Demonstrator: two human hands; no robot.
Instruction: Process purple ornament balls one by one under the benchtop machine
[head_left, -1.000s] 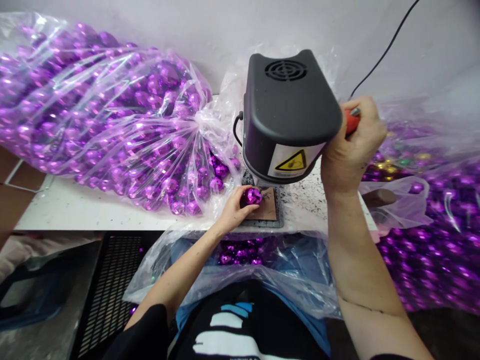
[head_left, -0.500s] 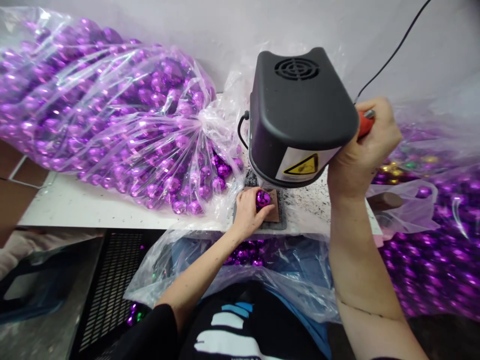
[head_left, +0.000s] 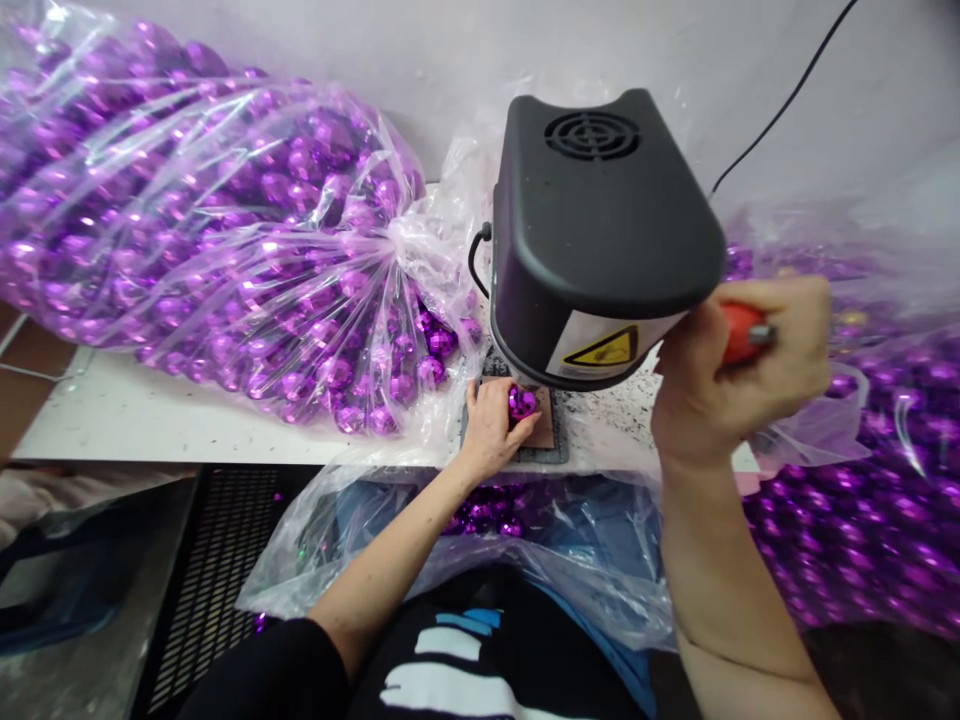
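Note:
My left hand (head_left: pixel 491 428) is closed round a shiny purple ball (head_left: pixel 522 402) and holds it on a brown pad (head_left: pixel 545 425) right under the head of a black press machine (head_left: pixel 592 230). My right hand (head_left: pixel 739 365) is wrapped round the machine's red lever handle (head_left: pixel 739 330), now low at the machine's right side. The underside of the machine head hides the top of the ball.
A big clear bag of purple balls (head_left: pixel 210 230) lies on the white table (head_left: pixel 135 420) at the left. More bagged purple balls (head_left: pixel 870 500) sit at the right. An open plastic bag (head_left: pixel 480 520) with a few balls rests on my lap. A black cable (head_left: pixel 787 100) runs up the wall.
My right hand has pulled the red lever handle down and to the right. My left hand slid the purple ball further in under the machine head.

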